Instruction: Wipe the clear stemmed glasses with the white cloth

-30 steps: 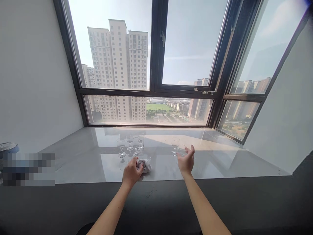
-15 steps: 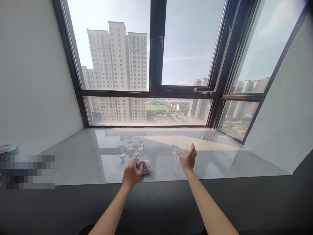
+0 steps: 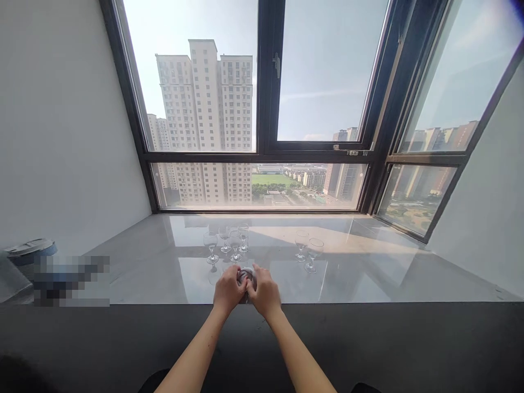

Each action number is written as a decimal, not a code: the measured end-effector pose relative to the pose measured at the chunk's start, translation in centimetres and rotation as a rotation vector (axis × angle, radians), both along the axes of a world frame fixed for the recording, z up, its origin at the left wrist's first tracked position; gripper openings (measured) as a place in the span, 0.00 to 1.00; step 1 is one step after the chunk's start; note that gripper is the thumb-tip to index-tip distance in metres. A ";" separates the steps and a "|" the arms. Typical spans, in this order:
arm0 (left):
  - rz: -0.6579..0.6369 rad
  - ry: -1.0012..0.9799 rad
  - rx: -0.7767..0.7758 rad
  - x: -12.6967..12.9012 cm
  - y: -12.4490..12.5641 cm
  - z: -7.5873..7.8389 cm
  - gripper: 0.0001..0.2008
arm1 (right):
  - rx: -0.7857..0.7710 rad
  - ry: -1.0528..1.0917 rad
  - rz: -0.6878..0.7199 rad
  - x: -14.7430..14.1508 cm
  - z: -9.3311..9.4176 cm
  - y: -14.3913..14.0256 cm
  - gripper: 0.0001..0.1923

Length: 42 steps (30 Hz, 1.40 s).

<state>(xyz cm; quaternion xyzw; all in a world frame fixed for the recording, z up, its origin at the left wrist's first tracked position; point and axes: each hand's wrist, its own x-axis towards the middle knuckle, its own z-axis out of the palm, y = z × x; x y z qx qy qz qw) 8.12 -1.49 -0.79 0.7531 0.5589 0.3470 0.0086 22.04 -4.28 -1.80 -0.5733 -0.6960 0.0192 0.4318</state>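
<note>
My left hand (image 3: 229,288) and my right hand (image 3: 265,290) meet near the front edge of the sill, fingers curled around a bunched light grey cloth (image 3: 246,276). Both are closed on it, one from each side; most of the cloth is hidden by the fingers. Behind my left hand, several clear stemmed glasses (image 3: 234,243) stand upright in a loose group. To the right of my hands are two more glasses, one farther back (image 3: 302,244) and one nearer (image 3: 314,254), both upright and untouched.
The glossy pale sill (image 3: 143,273) drops off at its front edge over a dark wall (image 3: 123,344). A tub-like container (image 3: 30,248) sits at the far left beside a blurred-out patch. A dark-framed window (image 3: 262,157) rises behind the glasses.
My right hand has left the nearer right-hand glass and moved left onto the cloth, beside my left hand. That glass stands free. The view has shifted slightly.
</note>
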 end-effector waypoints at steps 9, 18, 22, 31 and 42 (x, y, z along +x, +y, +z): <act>-0.002 0.069 -0.011 0.0 -0.1 0.2 0.08 | -0.038 -0.205 -0.026 0.1 -0.2 -0.5 0.21; 0.009 0.060 -0.022 0.2 -0.1 0.2 0.09 | -0.024 -0.184 -0.042 0.0 -0.5 -0.3 0.25; -0.001 0.057 -0.008 0.1 -0.1 0.2 0.09 | -0.027 -0.179 -0.056 0.0 -0.4 -0.3 0.25; -0.045 -0.031 -0.019 -0.1 0.4 0.1 0.11 | -0.016 -0.165 -0.054 0.0 -0.4 -0.2 0.22; 0.134 -0.250 -0.046 -1.4 6.5 1.9 0.24 | -0.058 0.077 -0.185 0.4 -0.5 0.8 0.25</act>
